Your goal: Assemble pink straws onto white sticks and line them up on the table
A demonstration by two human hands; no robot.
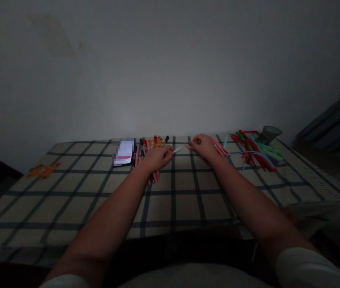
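Observation:
A thin white stick (178, 149) sticks out from the closed fingertips of my left hand (159, 157), pointing toward my other hand. My right hand (203, 147) faces it across a small gap, thumb and fingers pinched together. A small pinkish tip shows at those fingers, too small to name. Beneath and around my left hand lie several pink and dark pens (157, 175), partly covered by it. Just right of my right hand rests a bundle of pink pens (220, 146).
On the checked tablecloth (185, 206), a phone (124, 152) with a lit screen lies left of the pens. Red, green and blue fuzzy strips (257, 154) are heaped at the right, beside a glass jar (270, 134). A pale wall (170, 72) stands behind the table.

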